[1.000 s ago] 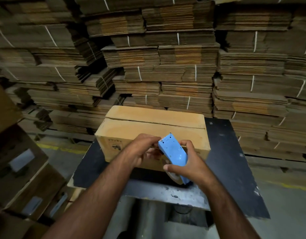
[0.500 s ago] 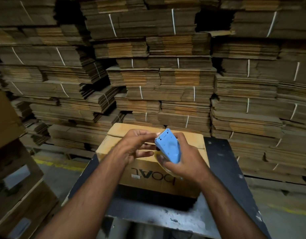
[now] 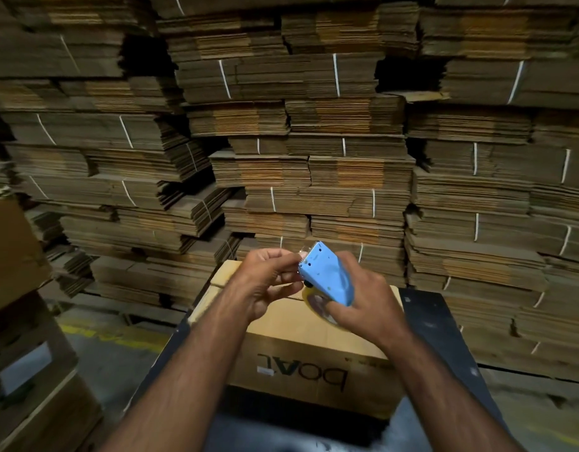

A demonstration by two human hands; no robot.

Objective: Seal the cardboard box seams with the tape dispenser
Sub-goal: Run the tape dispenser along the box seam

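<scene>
A blue tape dispenser with a yellowish tape roll under it is held up above the cardboard box. My right hand grips the dispenser around the roll. My left hand pinches at the toothed front end of the dispenser, where the tape end is too small to make out. The brown box stands on a dark table with printed letters on its near side. Its top flaps lie folded down, partly hidden behind my hands.
Tall stacks of strapped flat cardboard fill the whole background behind the table. More brown boxes stand at the left. A grey floor with a yellow line shows left of the table.
Both hands have lifted the dispenser higher above the box. The view has tilted upward, so the box sits lower in the frame and shows more of its near side.
</scene>
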